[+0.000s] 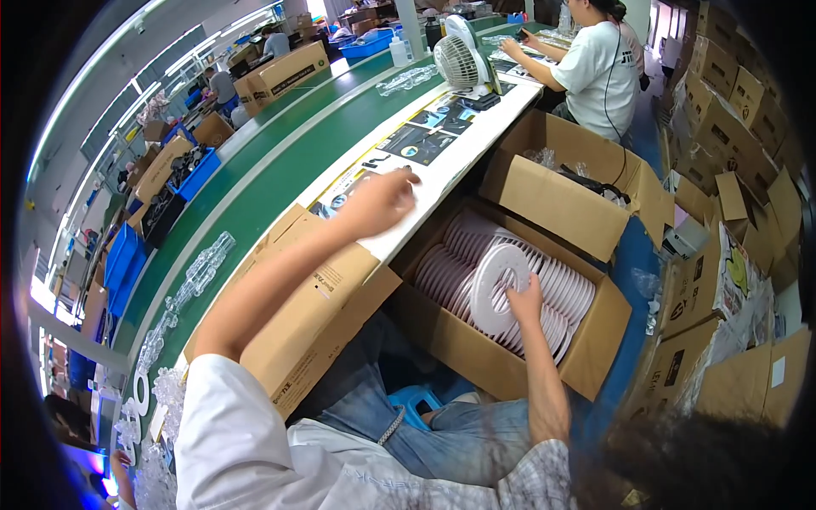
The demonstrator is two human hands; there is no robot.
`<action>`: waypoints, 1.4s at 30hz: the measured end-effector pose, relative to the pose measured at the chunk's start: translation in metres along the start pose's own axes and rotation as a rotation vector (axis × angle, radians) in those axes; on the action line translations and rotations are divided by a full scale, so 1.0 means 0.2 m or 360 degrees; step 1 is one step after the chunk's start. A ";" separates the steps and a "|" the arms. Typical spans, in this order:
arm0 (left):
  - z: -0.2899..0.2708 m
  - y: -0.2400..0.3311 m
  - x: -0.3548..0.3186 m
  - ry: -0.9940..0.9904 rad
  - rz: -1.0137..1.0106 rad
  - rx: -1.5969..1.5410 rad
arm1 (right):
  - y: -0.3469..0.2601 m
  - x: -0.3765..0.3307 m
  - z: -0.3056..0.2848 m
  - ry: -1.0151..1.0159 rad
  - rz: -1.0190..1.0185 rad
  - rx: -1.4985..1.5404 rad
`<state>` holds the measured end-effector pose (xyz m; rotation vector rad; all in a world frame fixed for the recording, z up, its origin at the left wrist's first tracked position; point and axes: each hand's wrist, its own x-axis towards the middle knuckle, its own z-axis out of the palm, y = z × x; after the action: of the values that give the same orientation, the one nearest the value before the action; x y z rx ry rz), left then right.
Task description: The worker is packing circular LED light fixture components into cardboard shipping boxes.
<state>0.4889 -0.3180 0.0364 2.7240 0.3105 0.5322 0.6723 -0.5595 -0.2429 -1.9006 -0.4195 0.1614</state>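
My right hand grips the near edge of a white ring-shaped disc, thumb on its face. The disc stands tilted above an open cardboard box filled with rows of similar white rings. Over the edge of the white worktop, my left hand is raised with its fingers bent. It is slightly blurred, and whether anything is in it does not show. Just beyond it, small black parts and dark printed sheets lie on the worktop.
A second open box holds clear plastic and a black cord. A green conveyor runs past the worktop, carrying clear plastic pieces. A fan stands farther along, near a co-worker. Stacked cartons line the right side.
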 end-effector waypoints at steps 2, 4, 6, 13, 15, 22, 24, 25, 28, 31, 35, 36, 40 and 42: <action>0.07 0.39 -0.13 -0.0383 -0.0061 0.0017 | -0.08 -0.04 0.00 -0.0057 -0.0072 0.0100; 0.24 0.46 -0.26 -0.0483 0.0012 0.0246 | -0.21 -0.11 0.04 -0.0063 -0.0058 0.0077; 0.30 0.55 -0.29 -0.0508 0.0011 0.0643 | -0.34 -0.18 0.06 -0.0105 -0.0019 0.0144; 0.53 0.48 -0.22 -0.0369 -0.0038 0.1047 | -0.37 -0.27 0.09 -0.0041 0.0075 0.0235; 0.56 0.50 -0.21 -0.0284 -0.0009 0.1100 | -0.36 -0.25 0.08 -0.0019 0.0043 0.0260; 0.66 0.40 -0.02 0.0211 0.0160 0.0991 | -0.37 -0.22 0.12 0.0037 -0.0061 0.0315; 0.61 0.42 0.03 0.0180 0.0228 0.1006 | -0.34 -0.22 0.11 -0.0023 -0.0028 0.0552; 0.55 0.42 0.05 0.0151 0.0289 0.1035 | -0.32 -0.22 0.11 -0.0091 -0.0001 0.0800; 0.27 0.35 0.13 0.0051 0.0080 0.0836 | -0.28 -0.22 0.09 -0.0365 0.0388 0.1392; -0.11 0.17 0.22 0.0132 -0.0134 0.0587 | -0.17 -0.16 0.05 -0.0401 0.0635 0.1617; -0.49 -0.30 0.27 0.0382 -0.0438 0.0856 | -0.08 -0.07 0.01 -0.0372 0.0827 0.1409; -0.57 -0.48 0.25 0.0387 -0.0562 0.0959 | -0.12 -0.07 0.03 -0.0323 0.0862 0.1360; -0.65 -1.09 0.11 0.0315 -0.1010 0.1027 | -0.08 -0.04 0.04 -0.0440 0.0863 0.1212; -0.56 -1.19 0.05 0.0236 -0.1217 0.0915 | -0.07 -0.06 0.04 -0.0463 0.0872 0.1167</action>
<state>0.4184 -0.0652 0.0476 2.7427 1.6696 0.4564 0.6565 -0.5524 -0.2344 -1.2182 0.0011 0.8426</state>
